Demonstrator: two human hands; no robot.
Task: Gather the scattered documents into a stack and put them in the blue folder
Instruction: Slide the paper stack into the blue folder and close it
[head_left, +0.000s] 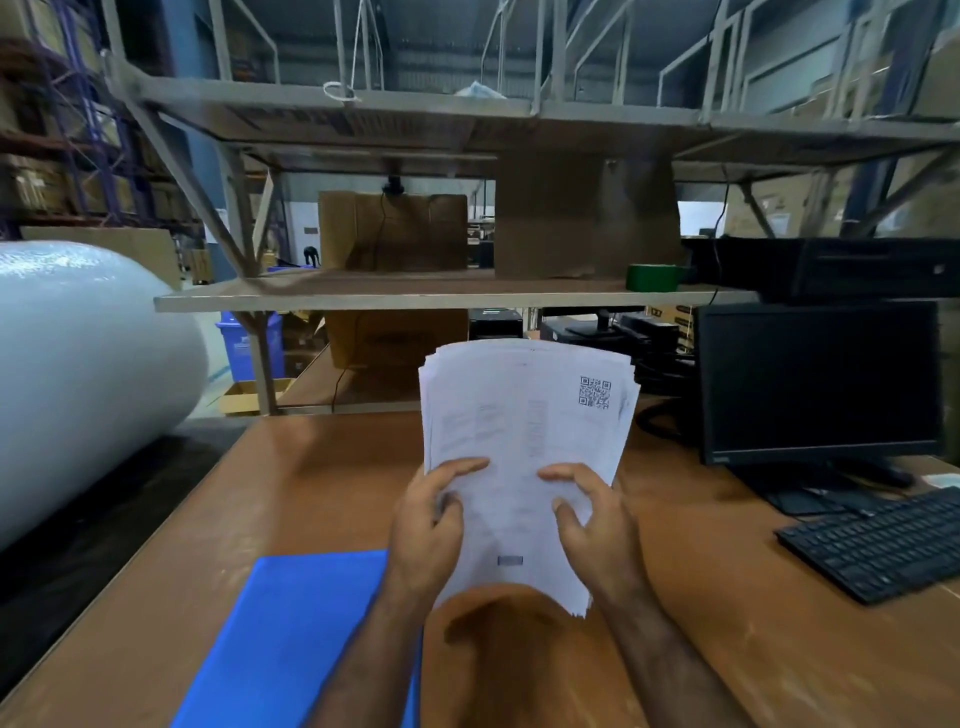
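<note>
A: What do the documents look like?

B: A thick stack of white printed sheets, raised off the worktop and tilted up toward the camera. The edges are not squared: the top edges fan out and the lower right corner is ragged. The front sheet carries faint text, a QR code at upper right and a small dark box near the bottom.

A: And the hands?

B: The left hand grips the stack's lower left edge, thumb curled over the front. The right hand grips the lower right, thumb and a finger on the front sheet.

A: Where is the blue folder?

B: Flat and closed on the worktop, below and to the left of the stack, partly under the left forearm. A dark monitor and a black keyboard sit at the right.
</note>
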